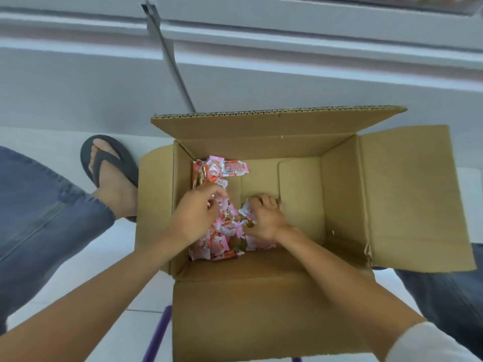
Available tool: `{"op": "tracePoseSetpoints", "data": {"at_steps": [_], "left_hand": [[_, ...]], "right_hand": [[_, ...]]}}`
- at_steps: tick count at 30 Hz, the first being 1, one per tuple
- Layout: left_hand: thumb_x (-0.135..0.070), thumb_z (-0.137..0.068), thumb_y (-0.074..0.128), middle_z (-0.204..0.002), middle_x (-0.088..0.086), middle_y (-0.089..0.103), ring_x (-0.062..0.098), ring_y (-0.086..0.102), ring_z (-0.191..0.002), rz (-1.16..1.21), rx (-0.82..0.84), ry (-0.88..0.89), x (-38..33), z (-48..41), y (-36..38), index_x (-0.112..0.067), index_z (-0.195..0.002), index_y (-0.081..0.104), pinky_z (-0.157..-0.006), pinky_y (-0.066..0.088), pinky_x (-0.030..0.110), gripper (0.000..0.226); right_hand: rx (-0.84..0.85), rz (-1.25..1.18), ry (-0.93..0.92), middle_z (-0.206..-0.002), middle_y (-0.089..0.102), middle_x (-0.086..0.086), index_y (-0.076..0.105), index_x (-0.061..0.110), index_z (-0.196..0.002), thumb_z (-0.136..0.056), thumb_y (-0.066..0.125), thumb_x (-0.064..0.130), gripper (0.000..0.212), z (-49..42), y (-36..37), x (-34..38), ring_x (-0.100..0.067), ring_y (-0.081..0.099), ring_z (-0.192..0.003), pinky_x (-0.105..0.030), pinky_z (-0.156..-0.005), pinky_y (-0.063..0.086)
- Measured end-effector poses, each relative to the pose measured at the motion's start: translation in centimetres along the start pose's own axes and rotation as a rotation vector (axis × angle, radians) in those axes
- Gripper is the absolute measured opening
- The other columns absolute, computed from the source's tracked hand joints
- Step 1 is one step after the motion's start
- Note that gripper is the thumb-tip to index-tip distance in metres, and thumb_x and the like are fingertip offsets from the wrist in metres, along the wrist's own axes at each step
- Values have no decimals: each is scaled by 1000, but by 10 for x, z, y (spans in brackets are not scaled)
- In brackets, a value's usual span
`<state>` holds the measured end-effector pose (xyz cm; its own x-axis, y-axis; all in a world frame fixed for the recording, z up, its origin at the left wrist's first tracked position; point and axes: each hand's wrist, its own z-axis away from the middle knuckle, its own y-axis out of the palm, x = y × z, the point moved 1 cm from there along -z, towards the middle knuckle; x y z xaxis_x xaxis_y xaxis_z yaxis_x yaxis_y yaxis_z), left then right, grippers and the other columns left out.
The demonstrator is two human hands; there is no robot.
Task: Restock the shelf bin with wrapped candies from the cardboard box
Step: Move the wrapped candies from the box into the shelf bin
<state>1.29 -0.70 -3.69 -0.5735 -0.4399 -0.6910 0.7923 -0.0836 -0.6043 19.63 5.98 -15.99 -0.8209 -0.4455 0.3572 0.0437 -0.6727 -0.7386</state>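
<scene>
head view:
cardboard box (339, 205): on the pale floor, all four flaps folded out, right half of its bottom bare.
wrapped candies (222, 231): pink and red wrappers heaped along the box's left wall, a smaller cluster at the far-left corner.
left hand (194, 215): inside the box, over the heap, fingers curled down and half closed around several candies; how firm the hold is, cannot tell.
right hand (266, 218): beside the left, fingers bent, pressing a few wrappers at the heap's right edge; a clear-pink wrapper sticks up by the thumb.
sandal (109, 163): dark, on a foot just left of the box.
shelf front (235, 61): grey-white, behind the box; bin not in sight.
</scene>
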Motion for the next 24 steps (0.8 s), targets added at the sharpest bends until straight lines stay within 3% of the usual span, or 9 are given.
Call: {"op": "tracePoseSetpoints", "data": {"at_steps": [2,5,7,9,12,15,17,21,24], "left_hand": [[-1,-94,55,-106,-7,63,5,57,-93,21,-215,-1,1,0,-16,-17,-109,65,-83,46,17,24],[-8,-92,56,-108,0,60,3,48,-84,-77,-431,-138,14,1,-35,-19,-115,60,-74,39,21,26],[-10,-89,61,-112,4,60,6,47,-86,-173,-442,-177,22,3,-40,-16,-123,60,-72,36,21,35],[-6,-86,65,-118,4,57,16,56,-92,-172,-403,-191,24,2,-43,-16,-126,60,-75,41,25,41],[-3,-83,68,-118,2,56,18,58,-92,-145,-402,-216,26,1,-46,-19,-121,61,-81,49,31,42],[-3,-84,69,-123,2,54,11,53,-91,-136,-373,-235,29,-1,-48,-20,-122,60,-82,45,24,43],[-1,-84,67,-126,2,53,12,53,-98,-156,-387,-198,26,2,-50,-19,-124,60,-84,39,17,45],[-3,-90,60,-117,-2,54,14,56,-98,-71,-383,-76,8,8,-42,-19,-117,61,-84,40,8,32],[-28,-90,71,-131,-6,52,8,57,-107,331,4,-223,-9,7,-21,-27,-132,52,-94,48,25,46]], "right_hand": [[-66,-296,-16,-150,24,-7,28,18,-149,-75,75,50,93,-8,-12,22,-28,22,-142,-40,-117,24],[8,-730,35,-163,-7,-1,2,31,-155,-69,82,53,120,-28,-27,62,-22,-4,-150,-44,-121,14],[81,-778,78,-161,-23,0,-3,39,-155,-66,86,49,125,-42,-29,83,-21,-14,-150,-45,-121,12],[141,-721,57,-160,-26,-3,13,42,-153,-67,88,34,114,-50,-20,98,-27,-8,-150,-44,-119,23],[52,-496,-13,-155,6,-12,43,31,-135,-71,83,21,75,-49,4,113,-34,28,-140,-29,-100,43],[-20,-566,60,-135,38,-12,55,23,-109,-72,79,11,46,-50,4,101,-25,48,-115,-20,-74,42],[-62,-780,129,-125,46,-11,51,23,-93,-70,78,1,42,-47,-14,82,-19,49,-103,-12,-62,39],[-63,-1005,235,-107,55,-1,52,22,-102,-73,80,2,45,-9,-63,46,-13,53,-81,-19,-61,41],[-66,-1332,200,-91,60,-4,54,23,-98,-73,76,-9,46,24,-101,40,-16,58,-69,-30,-63,48]]}}
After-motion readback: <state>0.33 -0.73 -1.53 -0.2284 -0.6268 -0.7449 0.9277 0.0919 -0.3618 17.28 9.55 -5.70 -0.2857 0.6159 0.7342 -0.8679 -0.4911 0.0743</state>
